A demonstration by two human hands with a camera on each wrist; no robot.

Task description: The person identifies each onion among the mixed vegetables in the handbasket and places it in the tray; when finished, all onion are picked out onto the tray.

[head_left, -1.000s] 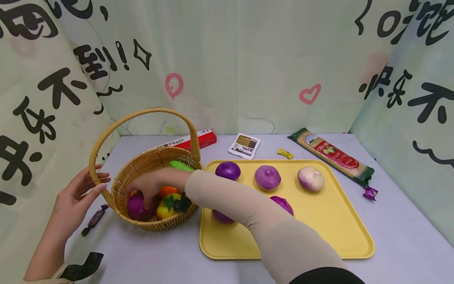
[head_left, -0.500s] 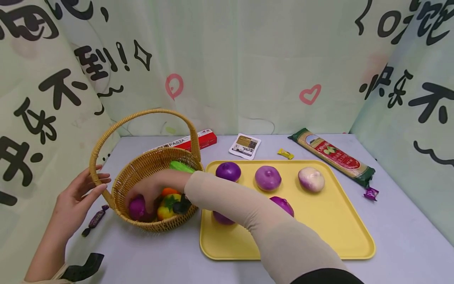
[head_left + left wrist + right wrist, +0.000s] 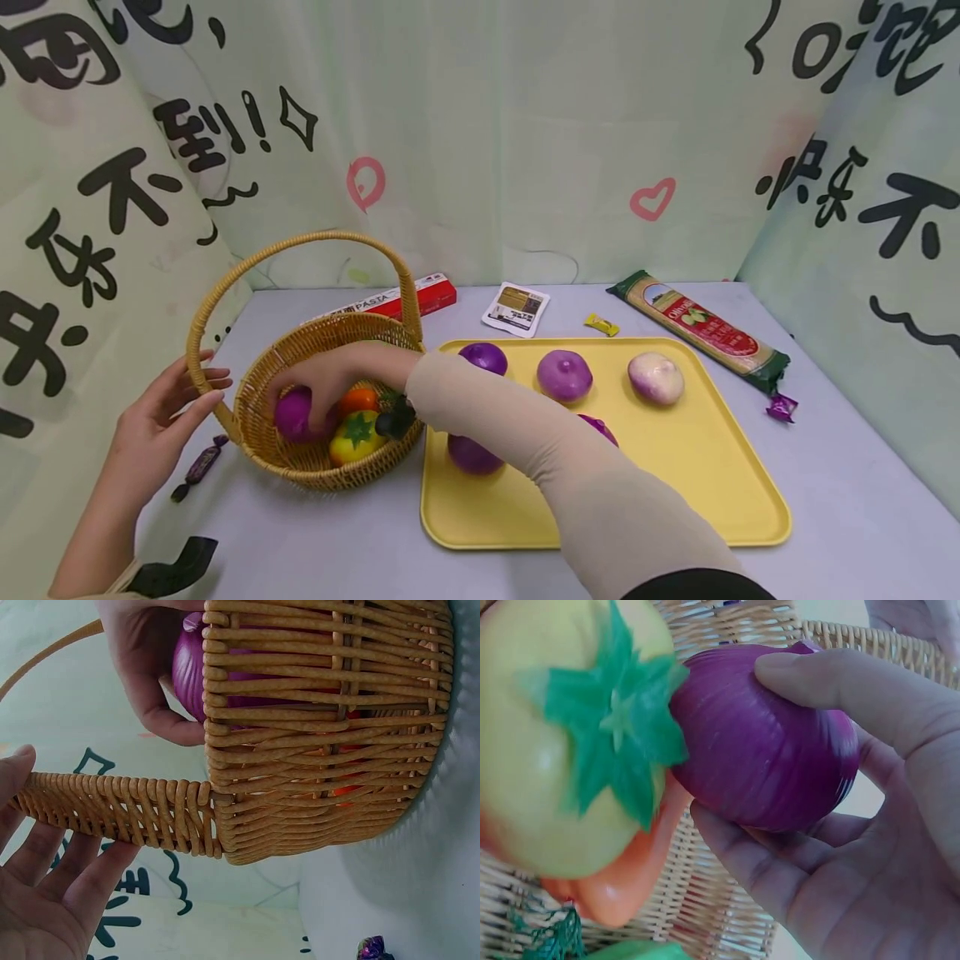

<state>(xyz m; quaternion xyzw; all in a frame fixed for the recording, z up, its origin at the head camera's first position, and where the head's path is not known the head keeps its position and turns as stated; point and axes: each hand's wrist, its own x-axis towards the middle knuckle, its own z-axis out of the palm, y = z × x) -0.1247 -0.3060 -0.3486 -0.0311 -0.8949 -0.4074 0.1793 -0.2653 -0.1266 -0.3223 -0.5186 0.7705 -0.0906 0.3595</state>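
Observation:
My right hand reaches into the wicker basket and grips a purple onion, the thumb on one side and the fingers curled under it. Beside that onion, still inside the basket, lie a yellow tomato with a green star-shaped calyx and an orange carrot-like piece. A bit of green shows at the edge of the right wrist view. At the basket's left, my left hand holds the lower part of the handle, thumb on one side and fingers on the other.
Right of the basket, a yellow tray bears several purple onions and a pale one. Behind lie a pasta box, a white packet and a long green-and-gold package. Small wrapped candies are scattered about.
My right hand has lifted slightly and shifted a little to the right with the onion, uncovering more of the tomato and the orange piece. The left hand stays on the handle.

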